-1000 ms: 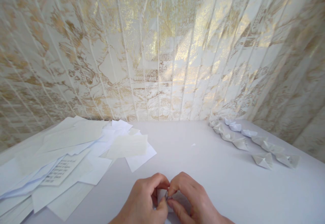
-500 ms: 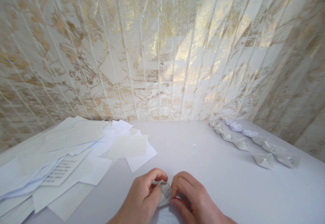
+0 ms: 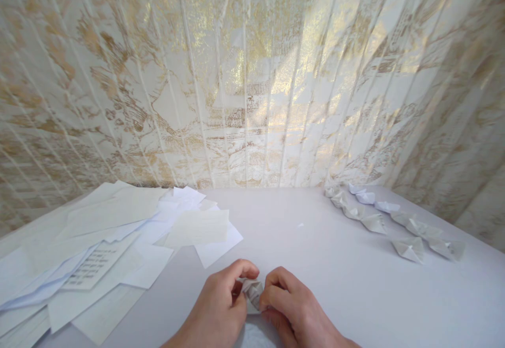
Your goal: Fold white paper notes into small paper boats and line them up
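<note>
A small folded piece of paper point(image 3: 253, 291) with printing on it is held between my two hands, low in the middle of the view above the white table. My left hand point(image 3: 221, 300) grips its left side, with the index finger curved over the top and the thumb behind the near edge. On the other side, my right hand point(image 3: 290, 303) pinches the right edge between thumb and bent fingers. Part of the paper is hidden by the fingers.
A wide, loose pile of paper sheets point(image 3: 114, 206) covers the left of the white table point(image 3: 276, 232). Several folded paper boats point(image 3: 409, 249) stand in two rows at the right. A tiny paper scrap point(image 3: 300, 225) lies mid-table. Behind rises a patterned, gold-toned curtain point(image 3: 244, 74).
My right hand has shifted slightly left, its fingers closing further over the paper's right side. The folded paper looks more bunched and turned. The pile and the boats stay put.
</note>
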`<state>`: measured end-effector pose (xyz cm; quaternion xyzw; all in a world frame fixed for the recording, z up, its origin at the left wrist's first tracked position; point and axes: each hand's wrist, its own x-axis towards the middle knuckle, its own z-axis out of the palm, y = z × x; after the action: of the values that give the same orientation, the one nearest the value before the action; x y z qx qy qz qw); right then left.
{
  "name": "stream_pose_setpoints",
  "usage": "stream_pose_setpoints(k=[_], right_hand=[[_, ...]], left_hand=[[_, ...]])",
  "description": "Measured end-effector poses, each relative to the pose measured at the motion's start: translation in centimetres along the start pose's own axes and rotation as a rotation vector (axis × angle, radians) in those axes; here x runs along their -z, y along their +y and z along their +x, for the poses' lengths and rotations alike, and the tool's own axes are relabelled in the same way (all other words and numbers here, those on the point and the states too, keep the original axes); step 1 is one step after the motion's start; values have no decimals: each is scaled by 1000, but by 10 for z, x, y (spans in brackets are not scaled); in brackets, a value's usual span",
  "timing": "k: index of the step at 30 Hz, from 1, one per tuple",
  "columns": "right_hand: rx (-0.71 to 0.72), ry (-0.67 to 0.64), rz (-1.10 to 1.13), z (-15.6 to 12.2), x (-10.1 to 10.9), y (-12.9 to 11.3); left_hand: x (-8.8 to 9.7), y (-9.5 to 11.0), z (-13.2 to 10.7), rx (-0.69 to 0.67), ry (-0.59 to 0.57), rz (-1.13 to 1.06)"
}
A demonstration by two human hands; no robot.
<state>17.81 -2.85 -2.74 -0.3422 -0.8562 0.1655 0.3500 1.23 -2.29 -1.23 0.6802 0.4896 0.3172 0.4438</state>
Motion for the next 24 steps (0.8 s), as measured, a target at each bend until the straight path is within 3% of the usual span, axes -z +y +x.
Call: stream_pose_setpoints(k=[9,12,18,24], right_hand=[[55,25,-141,-2,4,-1],[103,33,-192,-3,4,-1],[228,105,-310,-4,0,-2],[319,215,-412,5,6,-5]], left_hand=[[-1,1,5,131,-69,-429],[-2,1,4,120,-51,-405],[-6,4,0,22,121,-86],[-4,1,1,40,52,-171]])
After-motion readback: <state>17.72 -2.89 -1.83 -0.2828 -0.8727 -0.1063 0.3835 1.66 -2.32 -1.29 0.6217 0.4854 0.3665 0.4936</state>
